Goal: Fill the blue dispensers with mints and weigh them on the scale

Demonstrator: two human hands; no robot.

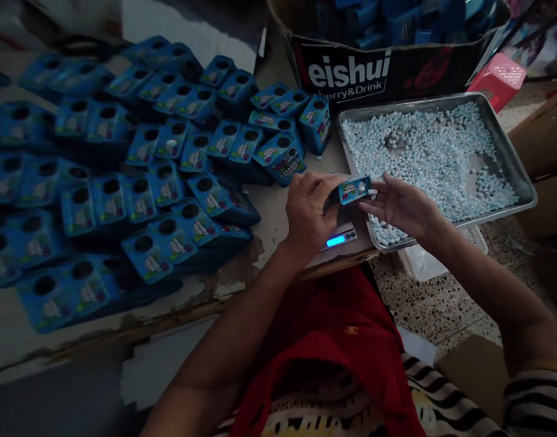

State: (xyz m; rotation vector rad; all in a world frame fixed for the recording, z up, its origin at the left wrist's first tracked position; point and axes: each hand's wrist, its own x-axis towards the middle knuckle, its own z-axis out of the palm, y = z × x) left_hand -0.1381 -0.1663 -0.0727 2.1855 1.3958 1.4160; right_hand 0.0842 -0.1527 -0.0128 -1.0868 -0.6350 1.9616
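Note:
My left hand [308,209] is wrapped round a small blue candy box [354,190], tilted with its printed end toward my right hand. White candies show at the hole in that end. My right hand [403,206] is palm up with its fingers stretched out beside the box, and a few white candies [372,194] lie at the fingertips. Beneath my left hand is a digital scale [346,238] with a lit blue display. A metal tray [528,188] of pale blue and white candies [424,164] lies just beyond my right hand.
Rows of blue boxes [199,152] with round holes on top cover the table's left side. Behind the tray stands a black carton [351,73] with more blue boxes inside. A pink plastic basket [501,79] is behind the tray's right corner. Under the tray sits a translucent white container [428,261].

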